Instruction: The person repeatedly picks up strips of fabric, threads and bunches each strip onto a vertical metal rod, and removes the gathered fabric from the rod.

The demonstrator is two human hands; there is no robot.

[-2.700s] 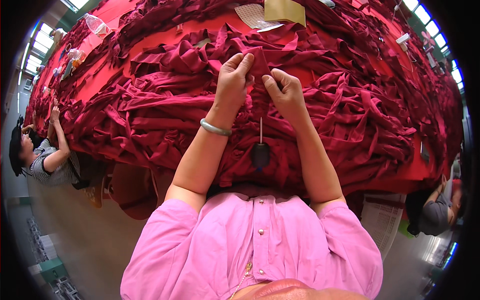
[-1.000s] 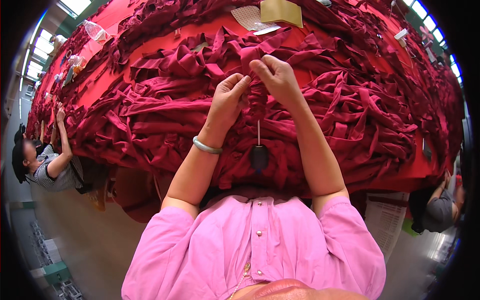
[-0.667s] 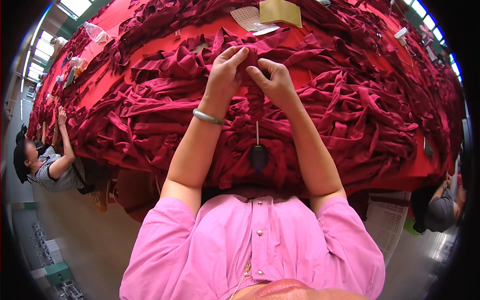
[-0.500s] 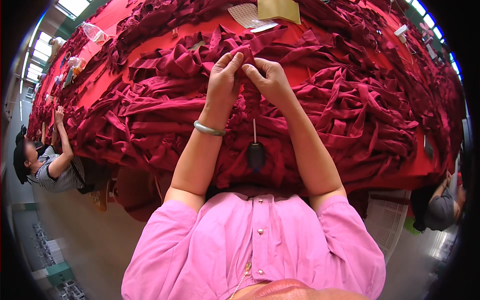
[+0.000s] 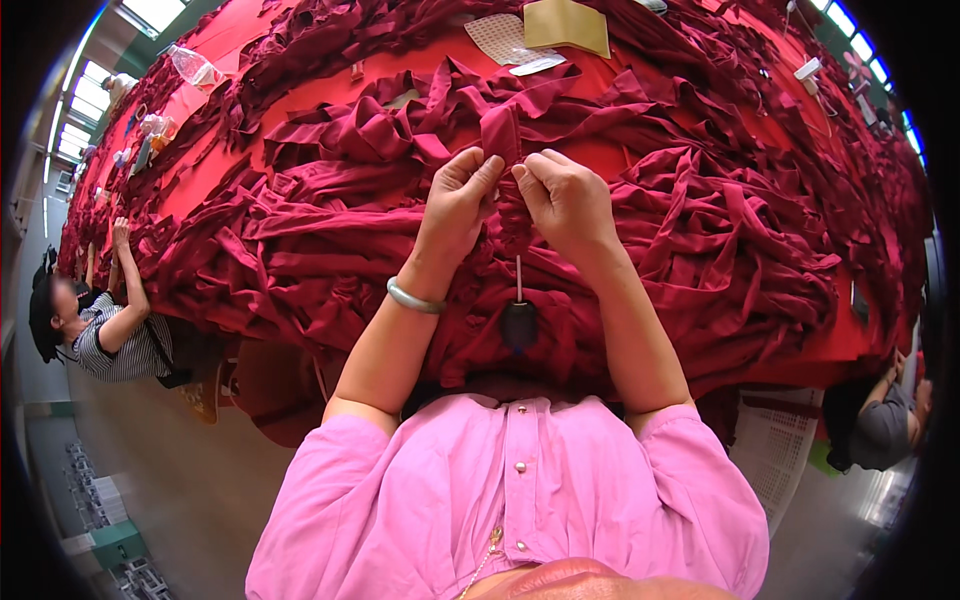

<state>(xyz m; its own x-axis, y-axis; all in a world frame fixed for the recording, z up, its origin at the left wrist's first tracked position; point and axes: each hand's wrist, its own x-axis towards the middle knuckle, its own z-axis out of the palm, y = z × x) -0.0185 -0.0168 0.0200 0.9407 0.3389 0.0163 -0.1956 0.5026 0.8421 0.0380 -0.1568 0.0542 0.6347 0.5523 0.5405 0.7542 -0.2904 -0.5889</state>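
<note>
A dark red fabric strip (image 5: 500,132) runs between my hands, its flat end standing up beyond my fingertips. My left hand (image 5: 455,205) pinches the strip's left edge between thumb and fingers. On the other edge, my right hand (image 5: 572,205) is closed with the thumb against the curled fingers. Below them, gathered fabric (image 5: 515,232) bunches around the upper part of a thin metal shaft. That shaft belongs to a screwdriver-like tool with a black handle (image 5: 519,325), which points toward me. The tool's tip is hidden in the cloth, and neither hand touches its handle.
Heaped dark red strips (image 5: 690,210) cover much of the red tabletop (image 5: 325,100). At the far side lie a yellow folder (image 5: 566,27) and a patterned sheet (image 5: 492,38). A clear plastic bottle (image 5: 192,66) lies far left. Other people work at left (image 5: 120,335) and right (image 5: 885,430).
Both hands have drawn nearer to me along the strip and sit slightly farther apart. The strip's flat end now shows beyond the fingers.
</note>
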